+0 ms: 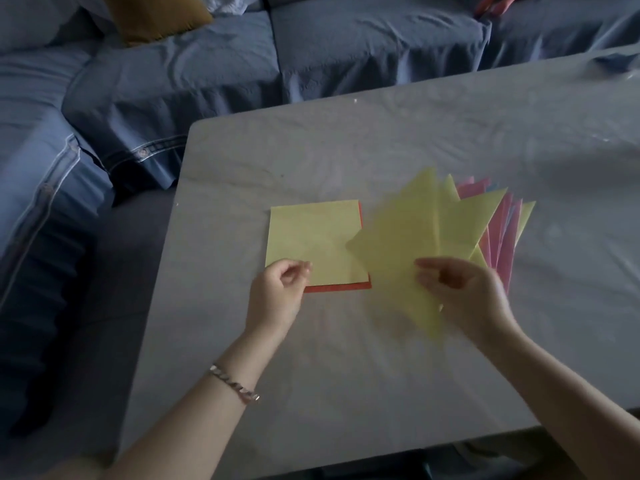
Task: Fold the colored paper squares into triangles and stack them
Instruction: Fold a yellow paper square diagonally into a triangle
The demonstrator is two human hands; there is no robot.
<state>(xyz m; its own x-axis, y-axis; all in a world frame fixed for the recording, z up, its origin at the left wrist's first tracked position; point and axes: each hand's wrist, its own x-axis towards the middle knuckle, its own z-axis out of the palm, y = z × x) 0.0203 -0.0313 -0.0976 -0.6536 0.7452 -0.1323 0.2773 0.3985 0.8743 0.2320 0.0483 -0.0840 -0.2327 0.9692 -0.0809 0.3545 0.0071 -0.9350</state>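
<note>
Wrinkled grey table (pixel 346 358) — right hand (pixel 464 292) pinches blurred yellow sheet (pixel 398 251).

Square sheets (pixel 313 242) stacked on table (pixel 346 150); folded triangles (pixel 485 223) fanned just right.

Left hand (pixel 280 289): I see its fingertips pinched at the near left corner of the yellow square (pixel 311 237).
Yellow square: flat on the table (pixel 346 150), on top of a red sheet (pixel 337 287) that peeks out along the near and right edges.
Right hand (pixel 467 292): I see it holding a blurred yellow sheet (pixel 398 251), lifted and tilted.
Folded stack (pixel 498 230): yellow and pink triangles fanned out, just beyond the right hand.
Bracelet (pixel 233 382): on the left wrist.
Sofa (pixel 207 71): blue-covered, behind the table.
</note>
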